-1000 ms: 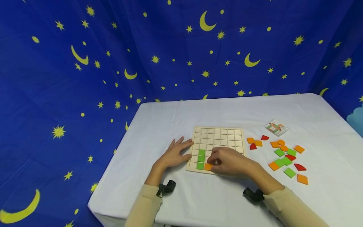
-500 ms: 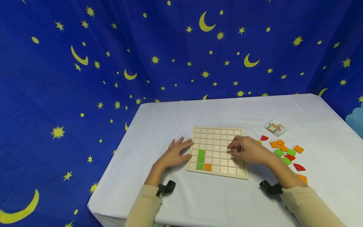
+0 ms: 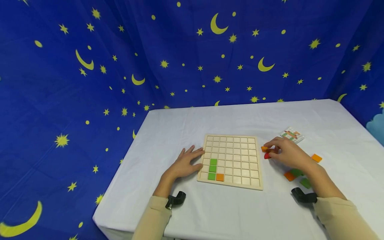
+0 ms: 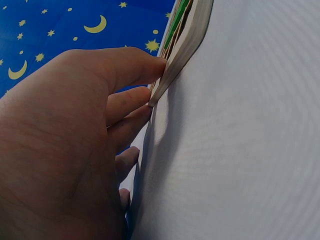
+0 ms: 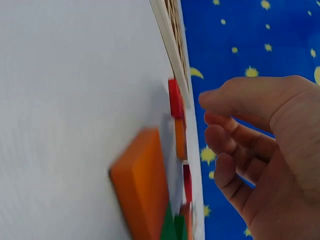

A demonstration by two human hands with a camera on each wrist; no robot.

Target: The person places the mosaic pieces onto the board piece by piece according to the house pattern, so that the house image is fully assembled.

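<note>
A wooden grid board (image 3: 237, 158) lies on the white table. Its lower left cells hold green square tiles (image 3: 212, 168) in a column and an orange square tile (image 3: 220, 177) beside the lowest. My left hand (image 3: 186, 162) rests with spread fingers at the board's left edge; in the left wrist view its fingertips touch the rim (image 4: 172, 75). Right of the board, my right hand (image 3: 289, 153) hovers over loose tiles, fingers loosely bent around nothing. Closest to its fingertips are an orange tile (image 3: 264, 149) and a red quarter-circle tile (image 3: 267, 155). The hand hides several other tiles.
Behind the right hand lies a small pattern card (image 3: 292, 134). More loose tiles surround the right forearm, among them an orange one (image 3: 316, 158) and a green one (image 3: 305, 183). A blue star-and-moon cloth (image 3: 186, 50) hangs behind the table.
My right hand has left the orange tile in the board's bottom row and moved right, off the board, to the loose tiles. The left hand has stayed at the board's edge.
</note>
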